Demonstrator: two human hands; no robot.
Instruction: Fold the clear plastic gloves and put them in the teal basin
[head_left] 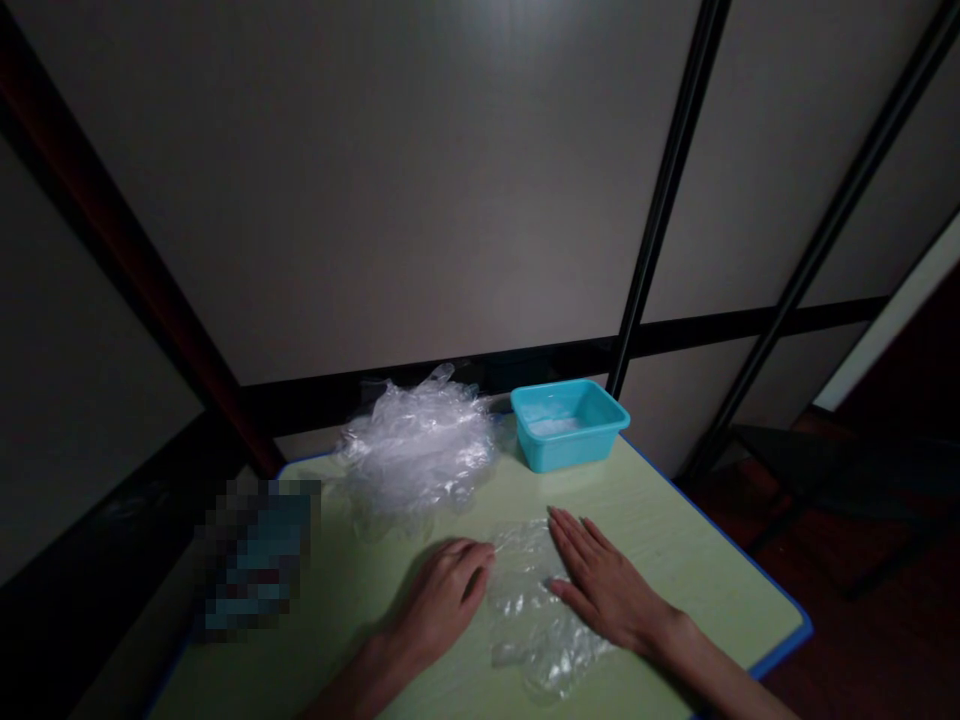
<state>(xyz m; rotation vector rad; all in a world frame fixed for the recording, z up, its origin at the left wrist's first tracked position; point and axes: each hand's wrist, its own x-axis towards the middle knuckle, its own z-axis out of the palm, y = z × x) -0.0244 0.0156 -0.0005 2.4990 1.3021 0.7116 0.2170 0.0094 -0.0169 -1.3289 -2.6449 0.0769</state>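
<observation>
A clear disposable plastic glove [517, 600] lies spread and wrinkled on the table in front of me. My left hand [450, 585] is curled at its left edge, thumb and forefinger pinched together on the thin plastic. Across its right side my right hand [600, 585] rests flat, fingers stretched out and thumb apart. Beyond my left hand sits a heaped pile of similar clear plastic gloves [420, 445]. A turquoise plastic basket [574, 450] stands to the right of that pile, with something whitish and clear inside.
The pale green table [675, 560] has a blue edge and stands against light panelled doors [450, 200] with dark frames. At its left side is a blurred-out bluish object [262, 560]. Dark furniture [840, 470] stands on the reddish floor at the right.
</observation>
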